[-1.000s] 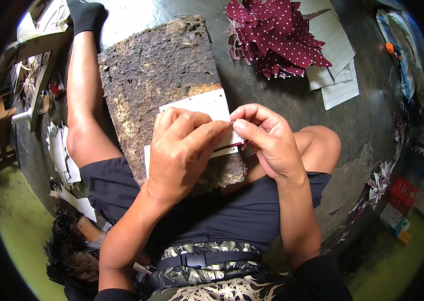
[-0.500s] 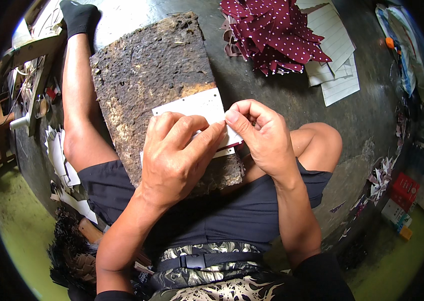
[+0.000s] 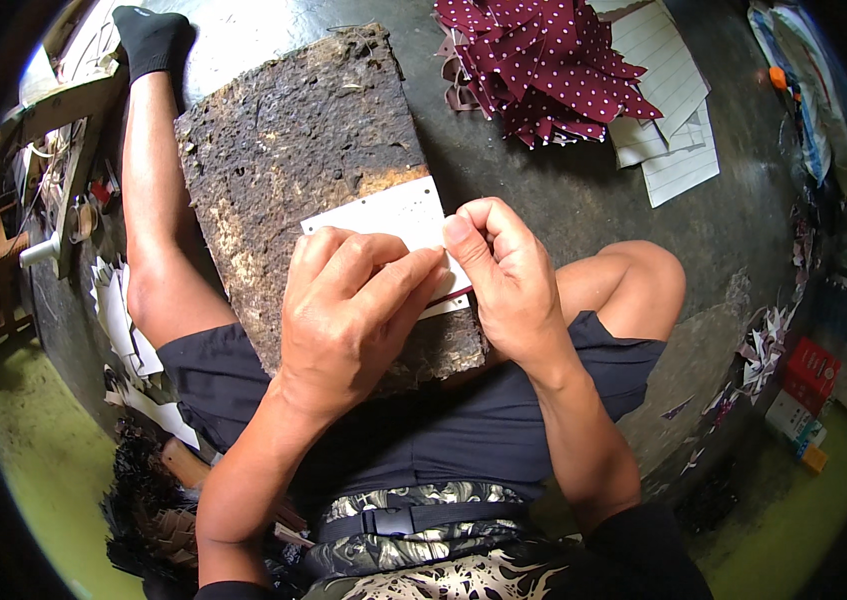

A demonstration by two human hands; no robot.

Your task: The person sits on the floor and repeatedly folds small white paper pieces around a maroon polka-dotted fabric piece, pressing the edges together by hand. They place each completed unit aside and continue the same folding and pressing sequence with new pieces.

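Note:
A white plate with small holes near its corners lies on the near part of a rough, dark board that rests between my legs. My left hand is over the plate, fingers bent and drawn together. Its fingertips meet a thin white piece at the plate's right side; a dark red edge shows along the piece's lower side. My right hand pinches this piece's upper right edge between thumb and curled fingers. Most of the piece is hidden under my left hand.
Beyond the board, a fanned pile of dark red, white-dotted cut pieces sits beside lined paper sheets. Paper scraps lie by my left knee. A wooden frame stands at far left, a red box at right.
My right hand has shifted slightly left and its fingers have moved a little along the white piece's edge. My left hand stays nearly in place over the plate.

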